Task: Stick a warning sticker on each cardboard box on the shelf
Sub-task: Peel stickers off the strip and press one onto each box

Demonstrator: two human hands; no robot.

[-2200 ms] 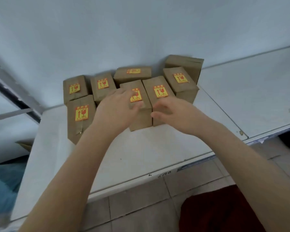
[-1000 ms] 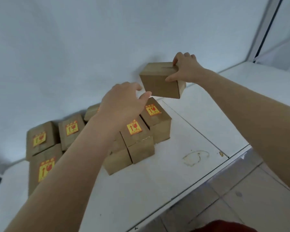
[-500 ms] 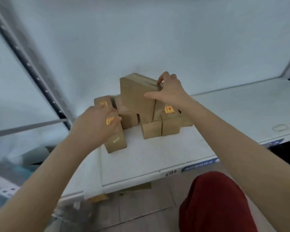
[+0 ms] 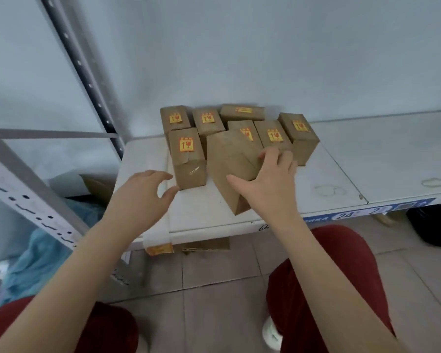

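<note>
Lowered since half a second ago, the bare box (image 4: 229, 169) no longer hangs above the group. In our head view it rests tilted on the shelf (image 4: 329, 174), at the front, leaning against the labelled boxes (image 4: 275, 138). Our right hand (image 4: 267, 184) lies spread over its right side, thumb across the front face, steadying it. Our left hand (image 4: 148, 192) hovers loosely curled and holds nothing, just beside the front-left box. Seven boxes show yellow warning stickers (image 4: 187, 144); this one shows none, so we judge it the last to label. Neither hand holds a sticker and we see no spare one, so next we must stand the box square and fetch one.
</note>
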